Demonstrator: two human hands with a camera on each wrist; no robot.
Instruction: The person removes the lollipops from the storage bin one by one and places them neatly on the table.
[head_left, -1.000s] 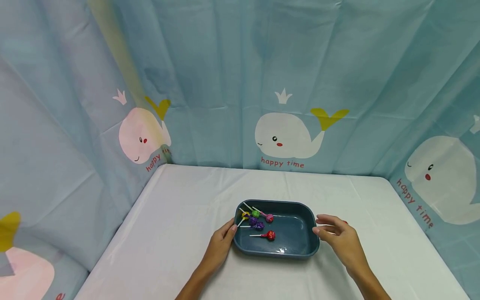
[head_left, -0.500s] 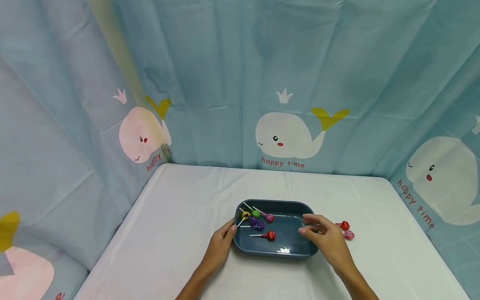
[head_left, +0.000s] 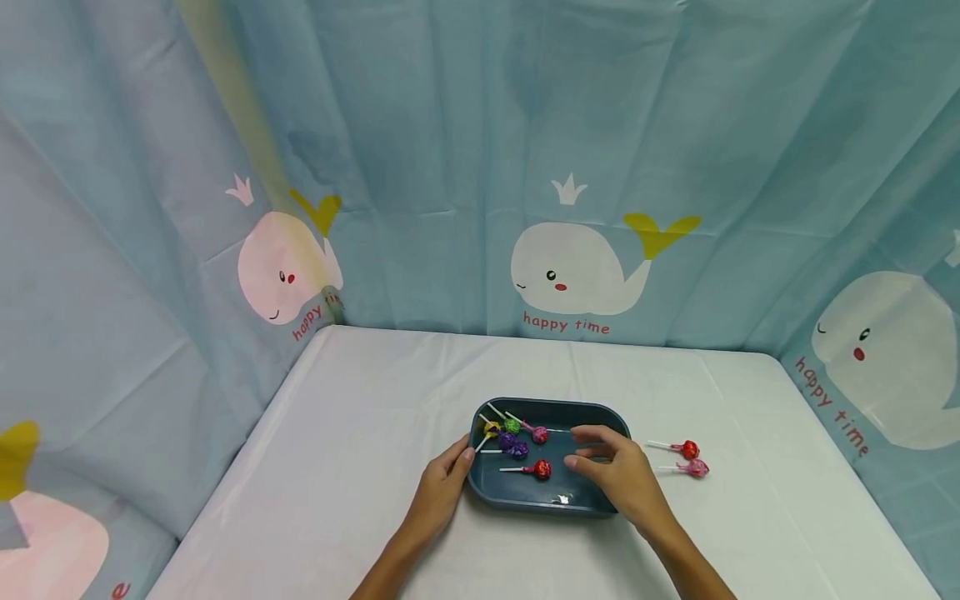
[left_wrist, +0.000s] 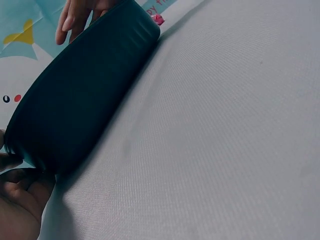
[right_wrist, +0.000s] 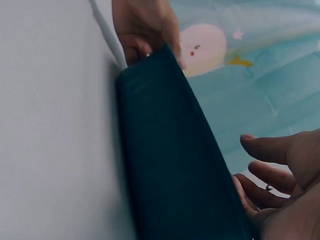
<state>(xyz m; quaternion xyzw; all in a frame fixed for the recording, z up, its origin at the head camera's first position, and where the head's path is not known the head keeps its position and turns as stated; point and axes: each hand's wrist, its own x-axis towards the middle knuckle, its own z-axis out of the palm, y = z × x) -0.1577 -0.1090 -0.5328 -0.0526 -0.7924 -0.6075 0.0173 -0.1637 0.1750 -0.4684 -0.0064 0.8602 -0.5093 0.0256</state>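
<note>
My left hand [head_left: 441, 485] grips the left rim of a dark blue-green tray [head_left: 525, 505], thumb over the edge; the left wrist view shows its fingers against the tray's outer wall. Above the tray's right half hovers my right hand [head_left: 617, 473], fingers loosely bent and apart, holding nothing. Nearest to its fingertips lies a red lollipop [head_left: 542, 470] in the tray. A pink lollipop [head_left: 539, 434], a green lollipop [head_left: 512, 426], yellow lollipops [head_left: 491, 430] and purple lollipops [head_left: 517, 451] crowd the tray's left end. Part of the tray's right end is hidden behind my right hand.
On the white-covered table [head_left: 360, 417], right of the tray, lie another red lollipop [head_left: 689, 450] and another pink lollipop [head_left: 698, 468], side by side. A blue curtain [head_left: 420, 250] with whale prints hangs behind the table and along both sides.
My right hand has moved left from beside the tray to over its right half, uncovering two lollipops on the table. The left hand and tray have stayed put.
</note>
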